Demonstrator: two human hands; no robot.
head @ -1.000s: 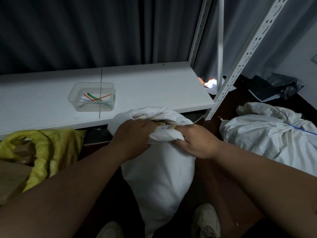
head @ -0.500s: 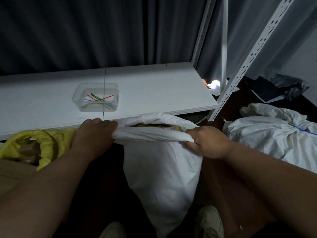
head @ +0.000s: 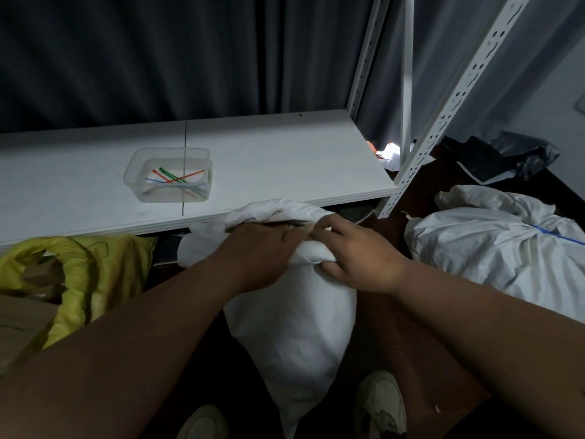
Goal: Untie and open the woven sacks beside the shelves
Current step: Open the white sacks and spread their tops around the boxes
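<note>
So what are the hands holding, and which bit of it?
Both hands hold the white sack by its rolled top edge: the left hand and the right hand pinch the bunched rim close together at the opening.

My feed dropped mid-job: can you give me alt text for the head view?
Both bare hands, left hand and right hand, grip the bunched mouth of an upright white woven sack in front of a white shelf board. A clear plastic tub of coloured ties sits on the shelf; a second white sack tied with blue cord lies at right.
</note>
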